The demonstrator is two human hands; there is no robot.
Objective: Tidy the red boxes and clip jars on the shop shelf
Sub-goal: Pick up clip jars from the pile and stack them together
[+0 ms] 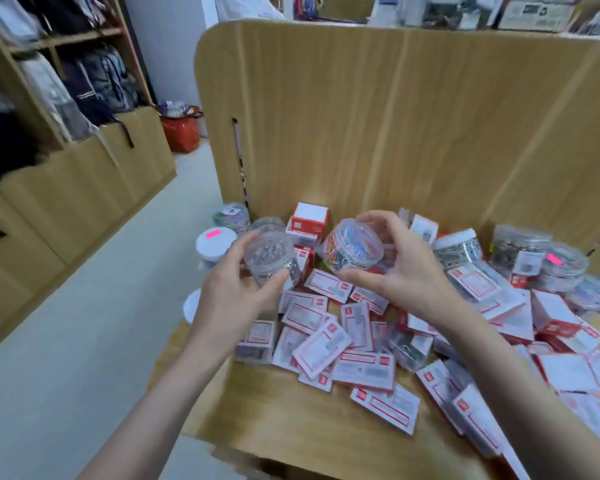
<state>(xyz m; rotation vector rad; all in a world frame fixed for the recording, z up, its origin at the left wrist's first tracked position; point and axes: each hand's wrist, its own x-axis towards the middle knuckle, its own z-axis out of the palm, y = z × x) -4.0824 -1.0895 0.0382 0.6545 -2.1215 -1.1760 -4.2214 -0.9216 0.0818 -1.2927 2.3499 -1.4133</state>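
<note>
My left hand (232,289) grips a clear jar of silver clips (269,258), held above the shelf's left end. My right hand (400,268) holds a clear jar of coloured clips (354,249) just to its right, thumb below and fingers curled over the top. Under both hands lies a messy heap of red-and-white boxes (326,344) on the wooden shelf (291,420). One red box (309,220) stands upright at the back. More clip jars (561,268) crowd the right back; white-lidded jars (215,242) stand at the left edge.
A tall wooden back panel (395,116) rises behind the shelf. To the left runs a grey aisle floor (84,323), with a red basket (182,131) at its far end and wooden racks of bags (66,84) along the left wall.
</note>
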